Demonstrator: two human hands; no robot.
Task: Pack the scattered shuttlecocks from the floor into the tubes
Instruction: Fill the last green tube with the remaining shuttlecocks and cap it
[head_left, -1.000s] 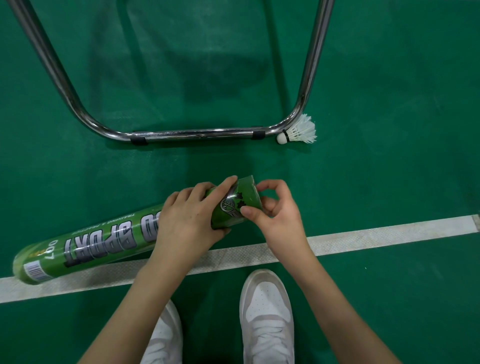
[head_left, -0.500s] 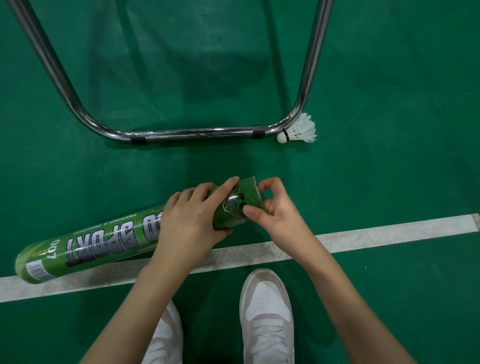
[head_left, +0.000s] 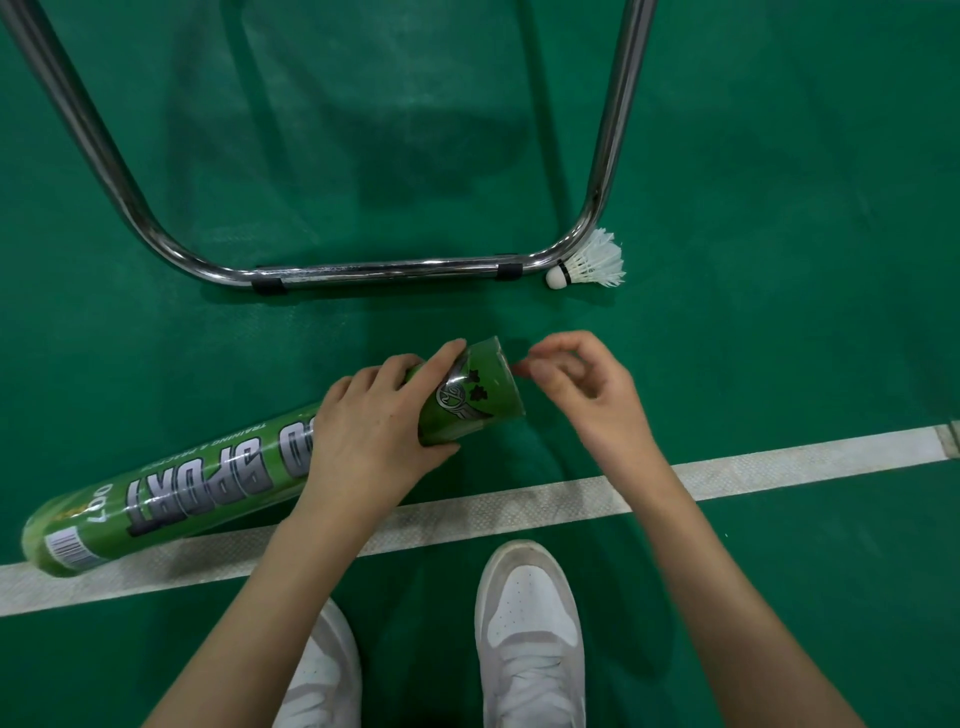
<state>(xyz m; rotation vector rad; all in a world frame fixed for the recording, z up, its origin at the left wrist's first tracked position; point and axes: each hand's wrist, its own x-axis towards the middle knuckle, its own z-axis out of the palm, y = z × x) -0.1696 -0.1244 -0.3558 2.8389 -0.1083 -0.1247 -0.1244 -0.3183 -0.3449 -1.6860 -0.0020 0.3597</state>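
Right hand (head_left: 587, 395) now off the tube (head_left: 208, 483); shuttlecock (head_left: 592, 262) against chrome frame (head_left: 608, 156)

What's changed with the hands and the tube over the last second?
The right hand has let go of the cap end of the green tube and drawn back to the right, fingers loosely curled. The left hand still grips the tube, and the shuttlecock stays by the metal frame.

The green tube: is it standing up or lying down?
Lying down. The green tube rests lengthwise on the floor across the white line, with the left hand gripping it near one end.
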